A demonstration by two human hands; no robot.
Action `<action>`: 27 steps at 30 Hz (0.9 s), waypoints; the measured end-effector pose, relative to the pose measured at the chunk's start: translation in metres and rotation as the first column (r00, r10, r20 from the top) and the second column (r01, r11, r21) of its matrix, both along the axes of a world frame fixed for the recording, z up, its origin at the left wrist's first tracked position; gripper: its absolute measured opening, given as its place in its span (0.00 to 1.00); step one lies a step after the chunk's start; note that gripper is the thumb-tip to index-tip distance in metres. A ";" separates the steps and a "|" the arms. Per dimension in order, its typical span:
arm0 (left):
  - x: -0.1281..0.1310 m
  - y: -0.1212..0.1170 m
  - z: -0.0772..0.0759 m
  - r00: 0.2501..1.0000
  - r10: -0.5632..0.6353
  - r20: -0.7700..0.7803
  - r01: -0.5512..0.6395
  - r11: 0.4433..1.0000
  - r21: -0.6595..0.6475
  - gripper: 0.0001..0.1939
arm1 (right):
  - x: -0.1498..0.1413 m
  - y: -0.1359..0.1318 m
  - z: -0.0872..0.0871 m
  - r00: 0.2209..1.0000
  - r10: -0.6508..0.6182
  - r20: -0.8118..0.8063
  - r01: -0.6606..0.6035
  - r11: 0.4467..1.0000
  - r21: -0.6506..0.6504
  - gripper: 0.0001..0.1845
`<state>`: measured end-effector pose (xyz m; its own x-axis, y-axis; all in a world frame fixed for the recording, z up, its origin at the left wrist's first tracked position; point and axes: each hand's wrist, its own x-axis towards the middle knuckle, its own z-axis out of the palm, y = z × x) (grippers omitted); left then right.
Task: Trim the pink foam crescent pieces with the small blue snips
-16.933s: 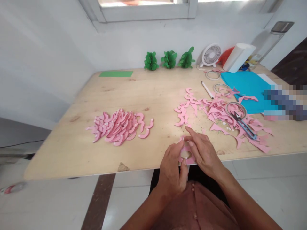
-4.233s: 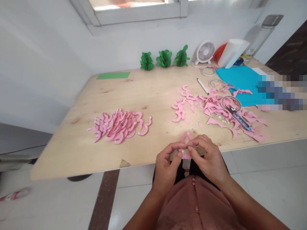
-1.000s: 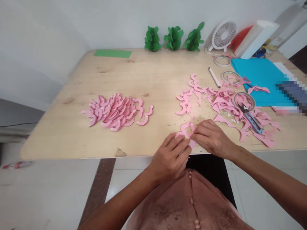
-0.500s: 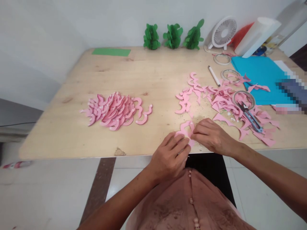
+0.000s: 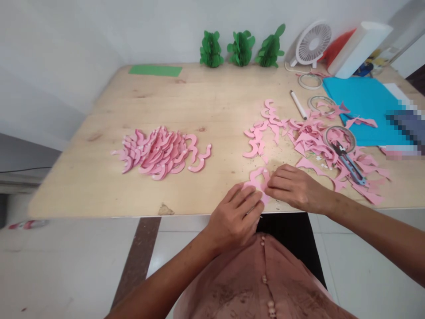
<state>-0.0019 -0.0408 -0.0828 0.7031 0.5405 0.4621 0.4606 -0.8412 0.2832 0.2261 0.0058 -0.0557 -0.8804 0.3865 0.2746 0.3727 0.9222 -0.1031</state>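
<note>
A scalloped pink paper cutout [image 5: 257,173] lies at the table's front edge, its lower part covered by my fingers. My left hand [image 5: 236,212] rests over it with the fingers stretched out and slightly apart, pressing it down; the thumb is hidden. At the cutout's right side, my right hand [image 5: 294,189] has its thumb and fingers pinched together on the paper's edge. Beyond my hands lie more curved pink paper strips [image 5: 255,139]. To the left is a heap of overlapping pink crescent cutouts [image 5: 162,153], some with pale dabs at their tips.
Pink paper scraps [image 5: 308,137] spread on the right, with snips [image 5: 352,166] and a tape roll [image 5: 343,128] on top. Behind are a white pen [image 5: 299,105], blue sheets [image 5: 365,102], a small fan [image 5: 313,43], green paper figures [image 5: 211,51] and a green strip [image 5: 155,70].
The camera view has shifted slightly. Both hands stay on the pink cutout in almost the same pose; nothing on the table has visibly moved.
</note>
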 end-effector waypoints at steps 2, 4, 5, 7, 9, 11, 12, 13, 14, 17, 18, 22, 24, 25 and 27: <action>0.000 0.000 0.000 1.000 -0.001 0.001 0.001 1.000 -0.004 0.13 | -0.001 0.002 0.003 0.999 0.025 0.029 -0.025 1.000 0.005 0.12; 0.000 0.000 -0.001 1.000 -0.003 0.001 0.003 1.000 -0.008 0.13 | -0.002 0.003 0.006 0.997 0.043 0.060 -0.044 0.999 0.007 0.14; 0.000 0.000 -0.001 1.000 -0.003 0.003 0.003 1.000 -0.010 0.13 | -0.002 0.004 0.007 0.996 0.054 0.071 -0.055 0.998 0.011 0.14; 0.000 0.000 -0.002 1.000 0.000 0.012 0.001 1.000 -0.011 0.13 | -0.003 0.006 0.009 0.993 0.078 0.085 -0.080 0.996 0.025 0.14; 0.000 0.000 -0.002 1.000 -0.002 0.024 0.002 1.000 -0.007 0.13 | -0.003 0.008 0.010 0.990 0.101 0.094 -0.106 0.993 0.045 0.14; 0.000 0.000 -0.003 0.999 -0.005 0.037 0.005 1.000 0.001 0.14 | -0.003 0.009 0.010 0.988 0.117 0.102 -0.124 0.991 0.059 0.13; 0.000 0.000 -0.003 0.999 -0.007 0.043 0.007 1.000 0.005 0.14 | -0.003 0.010 0.010 0.987 0.121 0.102 -0.128 0.990 0.063 0.12; 0.001 0.000 -0.003 0.999 -0.008 0.047 0.008 1.000 0.008 0.14 | -0.003 0.010 0.010 0.988 0.120 0.094 -0.126 0.990 0.064 0.12; 0.001 0.001 -0.003 0.999 -0.008 0.050 0.008 1.000 0.010 0.14 | -0.002 0.010 0.009 0.991 0.113 0.076 -0.118 0.991 0.061 0.11; 0.000 0.001 -0.002 0.999 -0.008 0.054 0.008 1.000 0.009 0.14 | 0.000 0.008 0.004 0.998 0.066 -0.018 -0.065 0.997 0.035 0.10; 0.000 0.001 -0.002 0.998 -0.008 0.059 0.008 1.000 0.009 0.13 | 0.001 0.007 0.002 0.998 0.041 -0.052 -0.040 0.999 0.026 0.10; 0.001 0.002 -0.002 0.997 -0.014 0.076 0.013 1.000 0.010 0.14 | 0.005 0.001 -0.003 0.984 -0.109 -0.143 0.112 0.994 0.007 0.10; 0.001 0.002 -0.002 0.997 -0.016 0.073 0.016 1.000 0.009 0.14 | 0.005 -0.003 -0.004 0.970 -0.182 -0.160 0.184 0.983 0.001 0.09; 0.001 0.002 -0.002 0.997 -0.017 0.071 0.017 1.000 0.008 0.14 | 0.005 -0.005 -0.004 0.963 -0.211 -0.166 0.213 0.977 -0.005 0.09; 0.001 0.002 -0.002 0.997 -0.017 0.071 0.016 1.000 0.006 0.14 | 0.004 -0.012 -0.003 0.941 -0.275 -0.197 0.275 0.961 -0.031 0.07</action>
<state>-0.0011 -0.0389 -0.0844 0.6769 0.5265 0.5144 0.4254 -0.8501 0.3103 0.2296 -0.0063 -0.0587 -0.6682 0.6069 0.4303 0.5837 0.7863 -0.2027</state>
